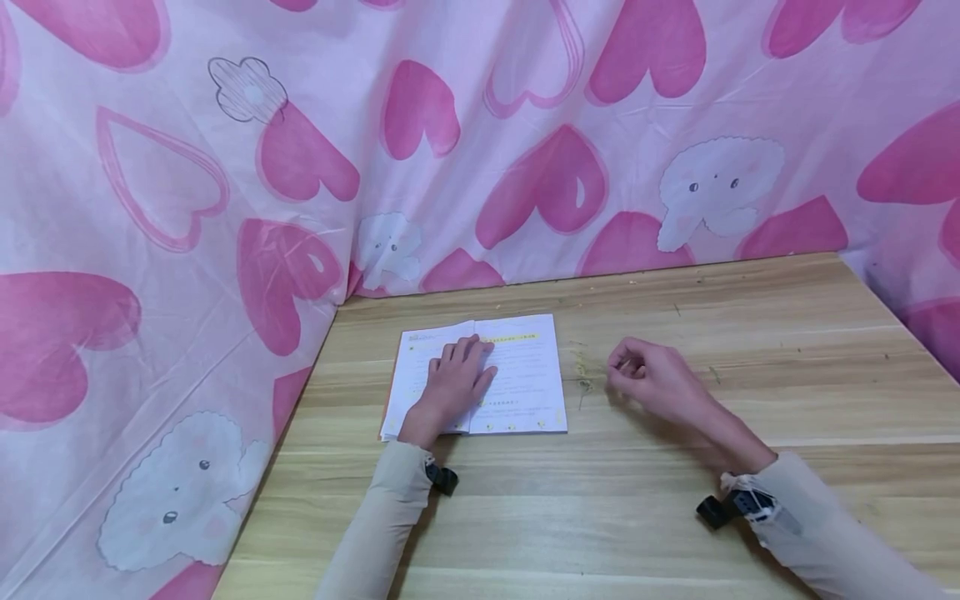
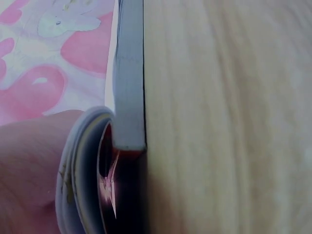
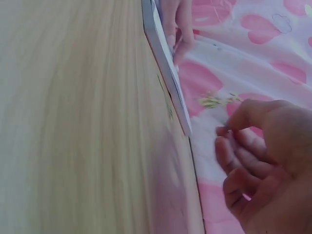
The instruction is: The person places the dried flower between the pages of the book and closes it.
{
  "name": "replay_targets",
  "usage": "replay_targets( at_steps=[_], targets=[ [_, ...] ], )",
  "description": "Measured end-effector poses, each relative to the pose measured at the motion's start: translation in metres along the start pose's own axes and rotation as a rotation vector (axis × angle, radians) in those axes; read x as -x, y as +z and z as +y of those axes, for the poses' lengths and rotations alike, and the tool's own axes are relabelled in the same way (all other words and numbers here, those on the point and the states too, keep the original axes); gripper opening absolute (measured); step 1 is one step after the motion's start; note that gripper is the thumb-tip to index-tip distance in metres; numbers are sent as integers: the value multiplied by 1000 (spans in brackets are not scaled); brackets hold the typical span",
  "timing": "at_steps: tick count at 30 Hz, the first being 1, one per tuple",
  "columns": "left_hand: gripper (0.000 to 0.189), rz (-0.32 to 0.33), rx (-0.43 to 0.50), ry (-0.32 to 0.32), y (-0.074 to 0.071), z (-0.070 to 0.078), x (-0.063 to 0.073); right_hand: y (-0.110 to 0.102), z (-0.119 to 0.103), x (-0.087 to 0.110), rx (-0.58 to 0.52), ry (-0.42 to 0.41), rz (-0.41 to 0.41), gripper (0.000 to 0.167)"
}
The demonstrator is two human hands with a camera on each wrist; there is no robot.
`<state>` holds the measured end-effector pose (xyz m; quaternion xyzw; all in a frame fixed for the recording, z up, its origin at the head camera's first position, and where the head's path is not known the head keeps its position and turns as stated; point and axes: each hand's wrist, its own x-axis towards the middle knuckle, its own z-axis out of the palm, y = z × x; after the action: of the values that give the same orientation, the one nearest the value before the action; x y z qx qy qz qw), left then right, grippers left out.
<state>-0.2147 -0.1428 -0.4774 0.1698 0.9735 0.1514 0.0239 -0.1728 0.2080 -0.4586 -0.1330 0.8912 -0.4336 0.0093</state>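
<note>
"One heart-printed curtain (image 1: 442, 192) takes up the most room?"
"Yes, behind and left of the wooden table (image 1: 555, 517)."
"And on that?"
"A book (image 1: 517, 375), lying open towards the table's left side."
"The hands?"
"The left hand (image 1: 453, 375) rests across the book's middle, fingers extended. The right hand (image 1: 660, 379) is apart from it, fingers curled, tips pinching a slim yellow sprig (image 3: 209, 101) just beyond the book's right edge."
</note>
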Motion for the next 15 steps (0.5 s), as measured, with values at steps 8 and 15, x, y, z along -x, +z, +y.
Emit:
replay_targets(
  at_steps=[8,15],
  targets=[
    [53,-14,-15,-6,-1,2,1,31,-12,-24,-162,9,24,9],
    [55,-16,10,7,-3,-1,1,59,-25,-52,-174,-6,60,13]
  ],
)
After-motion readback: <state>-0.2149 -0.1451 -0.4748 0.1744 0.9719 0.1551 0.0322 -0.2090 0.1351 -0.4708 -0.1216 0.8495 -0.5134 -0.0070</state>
